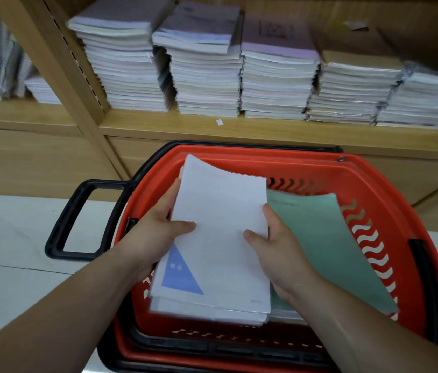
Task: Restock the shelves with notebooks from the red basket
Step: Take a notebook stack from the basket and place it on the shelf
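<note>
Black loop handle [78, 211] of the slotted red plastic basket [374, 170] lies left of the left hand [156, 232], whose thumb and fingers clamp the left edge of a white notebook stack [220, 211] held over the basket. A blue triangle [181, 275] below that thumb carries blurred, unreadable print. Right hand [277, 251] clamps the stack's right edge; beside its fingers bows a thin green notebook [320, 238], title illegible, and beyond the fingertips notebook piles [204, 76] fill the wooden shelf [266, 127].
</note>
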